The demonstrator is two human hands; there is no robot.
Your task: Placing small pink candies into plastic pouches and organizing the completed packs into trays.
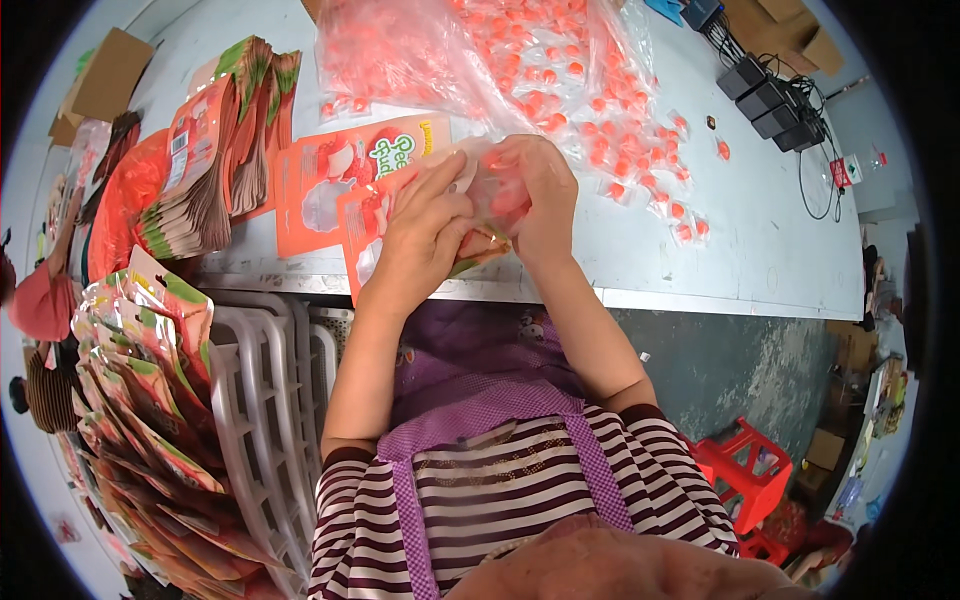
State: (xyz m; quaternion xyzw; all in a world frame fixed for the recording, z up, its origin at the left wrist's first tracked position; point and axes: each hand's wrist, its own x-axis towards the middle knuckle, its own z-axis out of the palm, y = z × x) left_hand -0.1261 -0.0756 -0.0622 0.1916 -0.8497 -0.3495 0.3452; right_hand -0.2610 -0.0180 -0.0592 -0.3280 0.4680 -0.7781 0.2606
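An orange-red printed pouch [360,222] lies at the table's front edge, under and beside my left hand [428,222]. My left hand is closed on the pouch's edge, with its fingers pointing away from me. Just right of it, my right hand [545,195] curls round a few red candies in clear wrappers [503,193], held right at the pouch. My right fingertips are partly hidden. Another flat orange pouch [308,210] lies to the left, partly beneath the first one.
Loose wrapped red candies [630,150] spread from a large clear plastic bag [400,60]. Stacked pouches [205,170] stand at the left. Filled-looking pouches [150,380] crowd beside grey plastic crates [255,400]. Black adapters with cables [770,105] sit far right; a red stool [750,470] stands below.
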